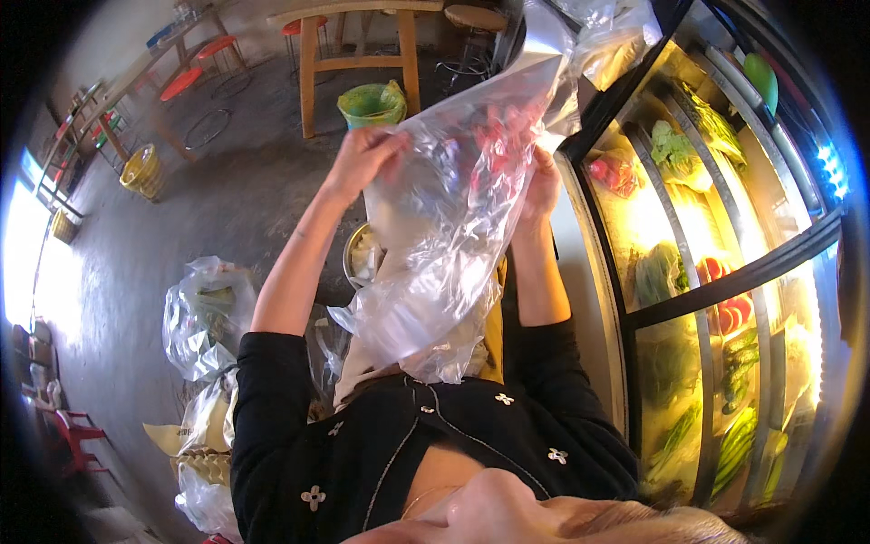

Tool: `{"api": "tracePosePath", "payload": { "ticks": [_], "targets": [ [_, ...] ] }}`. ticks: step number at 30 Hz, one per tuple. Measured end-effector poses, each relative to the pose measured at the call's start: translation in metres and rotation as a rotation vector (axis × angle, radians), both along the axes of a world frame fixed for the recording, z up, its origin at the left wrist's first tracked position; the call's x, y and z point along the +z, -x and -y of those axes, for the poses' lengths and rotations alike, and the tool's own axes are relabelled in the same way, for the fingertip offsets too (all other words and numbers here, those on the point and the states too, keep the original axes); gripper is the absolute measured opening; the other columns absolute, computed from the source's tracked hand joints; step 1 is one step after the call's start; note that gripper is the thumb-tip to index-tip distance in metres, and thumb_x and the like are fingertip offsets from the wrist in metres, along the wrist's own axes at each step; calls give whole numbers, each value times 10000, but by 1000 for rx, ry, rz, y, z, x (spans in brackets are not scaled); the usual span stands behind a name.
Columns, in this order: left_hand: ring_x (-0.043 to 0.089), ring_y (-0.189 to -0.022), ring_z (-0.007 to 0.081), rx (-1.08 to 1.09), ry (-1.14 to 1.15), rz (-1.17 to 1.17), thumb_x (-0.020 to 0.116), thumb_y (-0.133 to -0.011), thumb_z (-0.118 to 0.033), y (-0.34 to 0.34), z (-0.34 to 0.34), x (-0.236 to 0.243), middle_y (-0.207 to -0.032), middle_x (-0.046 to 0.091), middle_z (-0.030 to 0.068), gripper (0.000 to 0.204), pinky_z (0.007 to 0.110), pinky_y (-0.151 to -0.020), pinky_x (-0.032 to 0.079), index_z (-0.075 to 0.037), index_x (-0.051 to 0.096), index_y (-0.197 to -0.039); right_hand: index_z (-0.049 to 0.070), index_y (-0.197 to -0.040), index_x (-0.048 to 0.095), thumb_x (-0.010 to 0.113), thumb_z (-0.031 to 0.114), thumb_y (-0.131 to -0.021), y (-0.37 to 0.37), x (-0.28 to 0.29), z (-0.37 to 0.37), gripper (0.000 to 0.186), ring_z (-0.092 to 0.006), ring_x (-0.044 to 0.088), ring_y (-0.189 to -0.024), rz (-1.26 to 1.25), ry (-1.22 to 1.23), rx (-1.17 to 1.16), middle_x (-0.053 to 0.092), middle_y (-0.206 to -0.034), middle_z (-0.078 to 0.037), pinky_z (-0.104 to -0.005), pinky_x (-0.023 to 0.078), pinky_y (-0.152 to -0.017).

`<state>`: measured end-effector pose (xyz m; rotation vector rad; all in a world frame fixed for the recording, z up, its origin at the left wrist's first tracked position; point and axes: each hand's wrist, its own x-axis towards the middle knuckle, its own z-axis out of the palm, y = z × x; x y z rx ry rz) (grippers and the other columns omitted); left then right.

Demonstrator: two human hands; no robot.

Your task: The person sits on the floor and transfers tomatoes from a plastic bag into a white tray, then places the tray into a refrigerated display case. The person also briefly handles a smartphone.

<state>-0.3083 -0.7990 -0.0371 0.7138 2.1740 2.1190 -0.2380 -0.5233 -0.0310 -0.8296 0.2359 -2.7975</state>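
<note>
My left hand (372, 159) pinches the upper left edge of a large, crinkled clear plastic bag (426, 245), held up in front of my body. My right hand (542, 181) grips the bag's right side, partly behind the plastic. Reddish marks show on or through the bag near its top; I cannot tell which. A round metal bowl (362, 254) with pale contents is half hidden behind it. More clear plastic bags (598, 41) lie at the top, beyond my right hand.
A lit display cooler (689, 290) with vegetables stands close on my right. At my left are bagged goods (204, 317) and egg trays (199, 471). A green-lined bin (372, 107), a wooden table (362, 11), stools (181, 83) and a yellow basket (140, 172) stand beyond.
</note>
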Motion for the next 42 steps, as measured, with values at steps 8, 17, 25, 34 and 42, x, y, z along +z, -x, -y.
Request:
{"api": "tracePosePath", "payload": {
  "ticks": [8, 17, 25, 34, 42],
  "targets": [
    [532, -529, 79, 25, -188, 495, 665, -967, -347, 25, 8, -57, -698, 607, -35, 275, 243, -460, 394, -116, 653, -816, 8, -1358, 386, 546, -4, -881, 38, -80, -171, 504, -277, 629, -1083, 588, -500, -599, 527, -1344, -203, -412, 567, -899],
    [634, -687, 130, 8, -177, 743, 672, -958, -336, 22, 4, -150, -853, 678, 25, 289, 279, -573, 500, -47, 681, -957, 107, -1556, 250, 793, 66, -719, -89, -64, -8, 998, -356, 114, -1520, -583, -2063, -684, 102, -1642, -166, -450, 155, -1235],
    [684, -902, 177, -151, -27, 752, 725, -910, -164, -17, 36, -136, -1146, 668, 97, 561, 338, -738, 583, -37, 466, -1391, 72, -1207, 658, 620, 16, -874, -89, -103, -36, 340, -315, 557, -1237, -428, -1761, -973, 623, -1314, -114, -414, 424, -1086],
    [592, -1068, 165, -140, 159, 268, 641, -977, -356, -109, 82, -113, -1221, 596, 106, 595, 308, -804, 511, -63, 397, -1433, -9, -1321, 519, 531, -91, -870, -147, -52, -41, 458, -331, 578, -1221, -310, -1920, -1281, 620, -1271, -187, -400, 444, -1043],
    [514, -1240, 323, 35, 535, -456, 817, -771, -434, -204, 39, -45, -1353, 489, 193, 857, 395, -919, 497, -25, 423, -1413, -73, -1400, 313, 770, 482, -830, -215, -50, 25, 918, -397, 465, -1269, -521, -1734, -510, 431, -1315, -258, -466, 389, -1097]
  ]
}}
